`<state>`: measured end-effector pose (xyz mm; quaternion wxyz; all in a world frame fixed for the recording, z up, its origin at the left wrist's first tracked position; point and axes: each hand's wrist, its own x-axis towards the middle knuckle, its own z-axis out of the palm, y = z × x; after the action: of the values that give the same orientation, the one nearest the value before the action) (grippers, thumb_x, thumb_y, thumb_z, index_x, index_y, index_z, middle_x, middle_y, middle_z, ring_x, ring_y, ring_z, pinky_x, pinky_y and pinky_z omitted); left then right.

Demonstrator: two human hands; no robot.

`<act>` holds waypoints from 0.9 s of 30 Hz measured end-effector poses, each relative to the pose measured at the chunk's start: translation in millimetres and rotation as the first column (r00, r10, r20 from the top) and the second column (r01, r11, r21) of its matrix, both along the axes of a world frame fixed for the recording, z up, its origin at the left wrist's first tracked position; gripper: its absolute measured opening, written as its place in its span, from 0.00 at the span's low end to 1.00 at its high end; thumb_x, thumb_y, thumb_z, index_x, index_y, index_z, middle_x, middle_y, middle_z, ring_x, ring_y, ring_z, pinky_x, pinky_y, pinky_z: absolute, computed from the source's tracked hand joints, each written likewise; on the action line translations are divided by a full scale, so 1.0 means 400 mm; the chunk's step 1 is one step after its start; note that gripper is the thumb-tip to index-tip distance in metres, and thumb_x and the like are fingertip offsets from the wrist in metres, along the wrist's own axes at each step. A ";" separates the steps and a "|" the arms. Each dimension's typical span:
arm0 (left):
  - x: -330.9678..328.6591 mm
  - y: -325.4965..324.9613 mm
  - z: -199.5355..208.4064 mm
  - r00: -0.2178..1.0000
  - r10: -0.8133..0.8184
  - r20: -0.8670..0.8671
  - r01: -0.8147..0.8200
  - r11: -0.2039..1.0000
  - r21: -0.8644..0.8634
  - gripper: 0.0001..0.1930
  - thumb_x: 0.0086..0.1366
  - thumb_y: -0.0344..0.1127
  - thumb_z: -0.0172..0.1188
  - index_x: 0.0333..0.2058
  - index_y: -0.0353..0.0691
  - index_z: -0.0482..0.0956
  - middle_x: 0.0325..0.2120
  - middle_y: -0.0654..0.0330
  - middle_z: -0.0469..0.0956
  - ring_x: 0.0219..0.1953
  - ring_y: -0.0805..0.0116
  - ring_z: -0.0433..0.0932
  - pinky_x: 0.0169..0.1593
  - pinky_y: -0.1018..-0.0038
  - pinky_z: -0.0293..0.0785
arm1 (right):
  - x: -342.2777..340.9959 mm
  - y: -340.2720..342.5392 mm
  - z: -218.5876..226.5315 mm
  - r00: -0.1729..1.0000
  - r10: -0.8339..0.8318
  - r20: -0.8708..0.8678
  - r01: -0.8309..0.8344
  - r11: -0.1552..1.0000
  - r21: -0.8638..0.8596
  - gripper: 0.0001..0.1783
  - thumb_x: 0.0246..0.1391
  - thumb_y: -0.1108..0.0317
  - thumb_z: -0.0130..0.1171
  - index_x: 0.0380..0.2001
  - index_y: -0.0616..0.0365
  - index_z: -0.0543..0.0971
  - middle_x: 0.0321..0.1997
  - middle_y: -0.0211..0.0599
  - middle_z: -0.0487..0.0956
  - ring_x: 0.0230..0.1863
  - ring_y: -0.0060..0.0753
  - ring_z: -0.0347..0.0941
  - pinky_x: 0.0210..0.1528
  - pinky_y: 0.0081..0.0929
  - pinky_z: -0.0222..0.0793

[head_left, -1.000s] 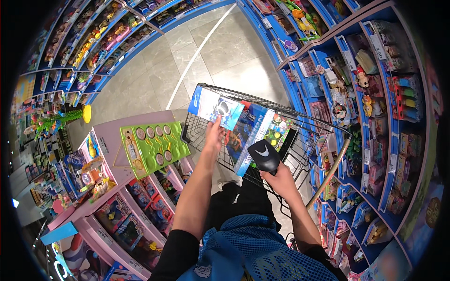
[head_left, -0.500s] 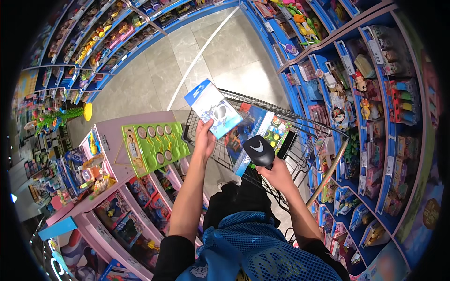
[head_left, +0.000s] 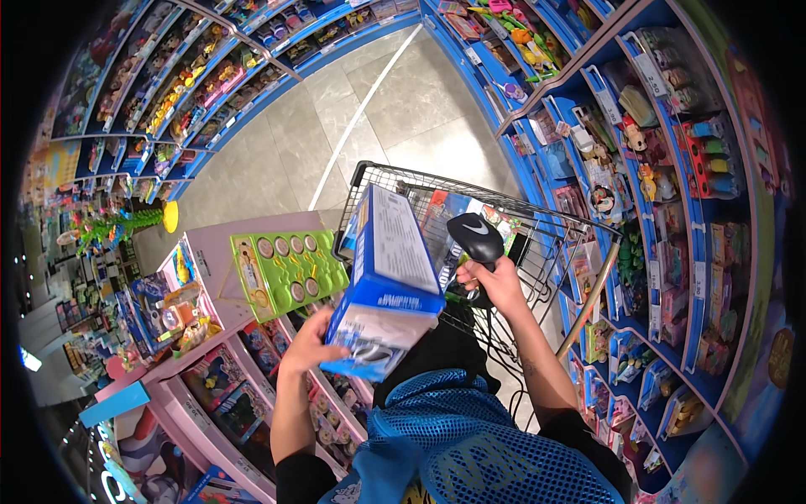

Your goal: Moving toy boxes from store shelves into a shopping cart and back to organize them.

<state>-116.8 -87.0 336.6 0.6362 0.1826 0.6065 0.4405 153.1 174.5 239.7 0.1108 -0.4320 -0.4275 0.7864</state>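
My left hand (head_left: 309, 344) grips a blue and white cardboard box (head_left: 388, 301) by its lower left edge. The box is tilted toward me, so a white side with fine print faces up and a picture of a dark object shows on the near face. In my right hand (head_left: 497, 284) is a black handheld barcode scanner (head_left: 475, 238), its head just right of the box and apart from it. Below both hands stands a black wire shopping cart (head_left: 453, 186). Flat colourful packages (head_left: 494, 217) lie in it, partly hidden by the box and scanner.
A green board with round pieces (head_left: 290, 267) sits on a pink display shelf (head_left: 214, 252) at my left. Blue shelves (head_left: 600, 168) full of toys run along the right, with more across the far left. Pale floor tiles (head_left: 369, 109) lie ahead.
My left hand has drawn the box nearer and turned it, from its picture front to a white printed side. The scanner has moved slightly up and right.
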 end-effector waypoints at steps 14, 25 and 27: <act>0.087 -0.111 0.299 0.859 -0.328 -0.393 0.365 0.931 0.024 0.19 0.48 0.34 0.76 0.36 0.34 0.79 0.27 0.54 0.81 0.28 0.61 0.82 0.32 0.71 0.75 | -0.158 -0.073 -0.034 0.994 0.083 -0.067 -0.099 0.953 -0.286 0.16 0.60 0.64 0.61 0.44 0.64 0.72 0.31 0.39 0.79 0.24 0.29 0.79 0.21 0.26 0.75; -0.015 -0.441 0.321 0.958 0.166 -0.234 -0.057 0.909 0.413 0.27 0.34 0.45 0.83 0.17 0.42 0.68 0.13 0.59 0.72 0.13 0.66 0.68 0.22 0.69 0.53 | -0.211 0.114 0.033 0.653 0.645 -0.396 -0.748 0.630 -0.208 0.11 0.56 0.68 0.58 0.35 0.66 0.74 0.20 0.31 0.73 0.13 0.22 0.70 0.12 0.22 0.68; 0.078 -0.436 0.339 0.708 0.577 -0.407 -0.376 0.796 0.475 0.28 0.33 0.48 0.83 0.17 0.42 0.69 0.13 0.59 0.72 0.14 0.66 0.70 0.23 0.70 0.56 | -0.219 0.101 0.045 0.642 0.649 -0.408 -0.763 0.591 -0.262 0.11 0.57 0.67 0.58 0.37 0.65 0.73 0.20 0.32 0.73 0.13 0.23 0.70 0.12 0.24 0.70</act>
<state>-85.7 -261.6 472.2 0.2593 0.2436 0.6939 0.6260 65.7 215.1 257.7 -0.2501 -0.1259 -0.3694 0.8861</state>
